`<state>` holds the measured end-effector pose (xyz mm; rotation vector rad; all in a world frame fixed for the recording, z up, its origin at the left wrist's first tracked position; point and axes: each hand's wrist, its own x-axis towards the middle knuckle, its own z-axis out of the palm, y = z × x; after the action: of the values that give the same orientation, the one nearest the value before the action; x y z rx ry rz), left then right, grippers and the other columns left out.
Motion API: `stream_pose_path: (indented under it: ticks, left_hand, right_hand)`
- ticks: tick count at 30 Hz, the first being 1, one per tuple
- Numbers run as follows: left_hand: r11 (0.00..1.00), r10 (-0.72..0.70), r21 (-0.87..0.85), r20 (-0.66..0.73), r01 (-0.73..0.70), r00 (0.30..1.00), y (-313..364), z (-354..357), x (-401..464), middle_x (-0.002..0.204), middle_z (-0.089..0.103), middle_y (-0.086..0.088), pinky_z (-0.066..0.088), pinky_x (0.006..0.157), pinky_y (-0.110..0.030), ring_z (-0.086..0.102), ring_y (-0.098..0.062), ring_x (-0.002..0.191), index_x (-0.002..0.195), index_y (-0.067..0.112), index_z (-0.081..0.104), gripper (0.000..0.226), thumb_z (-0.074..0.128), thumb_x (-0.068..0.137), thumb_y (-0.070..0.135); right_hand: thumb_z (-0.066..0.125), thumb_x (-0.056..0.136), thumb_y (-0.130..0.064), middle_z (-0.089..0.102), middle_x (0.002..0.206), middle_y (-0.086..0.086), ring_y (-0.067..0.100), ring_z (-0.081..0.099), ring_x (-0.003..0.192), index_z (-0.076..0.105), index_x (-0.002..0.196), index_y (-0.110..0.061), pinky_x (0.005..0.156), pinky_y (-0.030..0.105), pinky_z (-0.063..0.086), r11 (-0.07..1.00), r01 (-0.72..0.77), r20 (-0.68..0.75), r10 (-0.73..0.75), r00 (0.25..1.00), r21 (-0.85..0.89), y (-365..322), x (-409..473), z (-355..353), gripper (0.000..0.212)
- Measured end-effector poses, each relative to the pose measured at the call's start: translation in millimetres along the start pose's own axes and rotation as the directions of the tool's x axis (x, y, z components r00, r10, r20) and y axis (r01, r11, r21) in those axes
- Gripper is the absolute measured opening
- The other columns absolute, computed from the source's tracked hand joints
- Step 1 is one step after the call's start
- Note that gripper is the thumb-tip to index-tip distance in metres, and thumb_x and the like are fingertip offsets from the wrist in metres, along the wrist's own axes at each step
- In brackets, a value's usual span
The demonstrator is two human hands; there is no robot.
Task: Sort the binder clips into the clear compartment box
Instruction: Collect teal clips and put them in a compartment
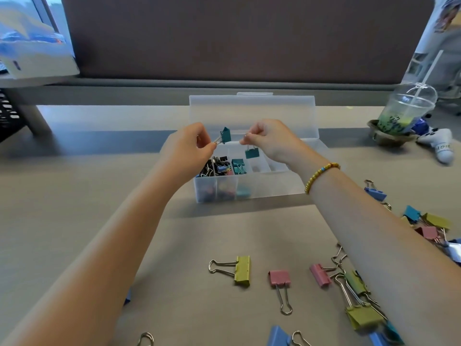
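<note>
Head view: left hand [192,143] pinches wire handle of teal clip [225,135], held tilted above clear box [249,188]. Right hand [269,139] pinches second teal clip [252,153] by handle, dangling just above box. Teal compartment [239,166] sits below, between both. Best move, likely: lower each clip over teal section, release one at a time, avoid neighbouring black-clip cell [208,168]. Loose clips [279,278] wait on desk [74,196].

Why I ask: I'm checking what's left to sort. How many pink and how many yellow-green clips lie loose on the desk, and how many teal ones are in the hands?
Pink clips on the desk: 3
Yellow-green clips on the desk: 4
Teal clips held: 2, one in the left hand, one in the right hand
Total: 9
The pile at the right may hide more.
</note>
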<state>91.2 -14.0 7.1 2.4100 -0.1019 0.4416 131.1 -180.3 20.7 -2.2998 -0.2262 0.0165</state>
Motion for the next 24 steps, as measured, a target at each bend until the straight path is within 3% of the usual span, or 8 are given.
stream_pose_path:
  ticks: [4, 7, 10, 13, 16, 19, 21, 24]
  left_hand:
    - [1.0, 0.003, -0.008, 0.005, -0.003, 1.0, -2.1, -0.7, 2.2, 0.082, 0.055, 0.002, 0.037, 0.07, -0.027, 0.049, -0.018, 0.081, 0.085, 0.013, 0.053, 0.013, 0.056, 0.091, 0.024]
    - [1.0, 0.0, -0.003, 0.005, 0.0, 1.0, -2.7, 0.0, 2.5, 0.074, 0.053, 0.006, 0.036, 0.066, -0.026, 0.049, -0.016, 0.077, 0.085, 0.013, 0.053, 0.013, 0.056, 0.091, 0.025]
    - [1.0, 0.007, 0.005, 0.019, -0.008, 1.0, -0.9, 3.2, 1.2, 0.072, 0.051, 0.009, 0.034, 0.055, -0.02, 0.046, -0.011, 0.07, 0.083, 0.015, 0.052, 0.014, 0.056, 0.091, 0.026]
    - [1.0, 0.01, 0.027, 0.046, -0.011, 0.999, 0.1, 4.2, 0.3, 0.078, 0.055, 0.005, 0.033, 0.057, -0.02, 0.047, -0.012, 0.074, 0.083, 0.017, 0.051, 0.013, 0.055, 0.091, 0.025]
    - [0.999, 0.001, 0.032, 0.065, -0.003, 0.998, -0.1, 3.8, 0.9, 0.087, 0.057, 0.002, 0.035, 0.069, -0.026, 0.049, -0.016, 0.081, 0.085, 0.016, 0.053, 0.011, 0.055, 0.091, 0.025]
    - [1.0, -0.024, -0.007, 0.076, 0.024, 0.997, 0.2, 4.7, 1.6, 0.087, 0.057, 0.001, 0.036, 0.071, -0.027, 0.05, -0.016, 0.083, 0.085, 0.015, 0.054, 0.011, 0.055, 0.091, 0.025]
    - [0.997, -0.043, -0.066, 0.085, 0.049, 0.995, 1.5, 5.5, 2.2, 0.08, 0.056, 0.001, 0.037, 0.069, -0.027, 0.051, -0.017, 0.077, 0.085, 0.014, 0.055, 0.012, 0.056, 0.091, 0.024]
    - [0.985, -0.052, -0.156, 0.109, 0.069, 0.993, 5.2, 6.1, 2.0, 0.072, 0.053, 0.004, 0.04, 0.059, -0.025, 0.049, -0.012, 0.064, 0.086, 0.013, 0.055, 0.012, 0.055, 0.091, 0.024]
  right_hand:
    - [0.056, 0.093, -0.025, 0.058, 0.085, -0.002, 0.01, 0.05, 0.078, 0.068, 0.102, -0.01, 0.069, 0.022, 0.038, 1.0, -0.009, 0.061, 0.01, 0.998, -0.017, 0.0, 3.7, 1.2, 0.021]
    - [0.056, 0.093, -0.028, 0.058, 0.077, -0.003, 0.007, 0.044, 0.063, 0.069, 0.098, -0.01, 0.054, 0.02, 0.034, 0.969, -0.046, 0.204, 0.097, 0.974, -0.244, 0.4, 10.2, 7.6, 0.023]
    - [0.059, 0.092, -0.024, 0.064, 0.092, 0.006, 0.015, 0.055, 0.075, 0.067, 0.096, -0.007, 0.064, 0.026, 0.044, 0.937, -0.029, 0.134, 0.08, 0.988, -0.348, 6.3, 18.1, 19.5, 0.019]
    - [0.056, 0.093, -0.02, 0.063, 0.099, 0.007, 0.021, 0.057, 0.089, 0.063, 0.096, -0.007, 0.079, 0.033, 0.048, 0.913, 0.008, 0.038, 0.008, 0.999, -0.408, 12.8, 19.5, 23.3, 0.016]
    - [0.045, 0.098, -0.021, 0.059, 0.09, -0.001, 0.014, 0.052, 0.081, 0.06, 0.099, -0.013, 0.067, 0.025, 0.041, 0.98, 0.056, -0.023, -0.062, 0.998, -0.189, 11.1, 13.1, 13.7, 0.017]
    - [0.038, 0.1, -0.032, 0.058, 0.09, -0.009, 0.005, 0.051, 0.076, 0.06, 0.108, -0.018, 0.064, 0.021, 0.042, 0.983, 0.033, 0.13, -0.056, 0.99, 0.179, 2.6, -0.9, 5.0, 0.027]
    - [0.042, 0.099, -0.031, 0.062, 0.094, -0.007, 0.006, 0.051, 0.076, 0.062, 0.112, -0.017, 0.065, 0.02, 0.043, 0.971, 0.058, 0.174, -0.1, 0.98, 0.234, 1.7, -6.1, 4.1, 0.028]
    - [0.048, 0.097, -0.018, 0.064, 0.081, -0.007, 0.003, 0.05, 0.066, 0.064, 0.105, -0.015, 0.055, 0.015, 0.04, 0.955, 0.097, 0.115, -0.133, 0.984, 0.279, 3.2, -5.0, 6.2, 0.018]
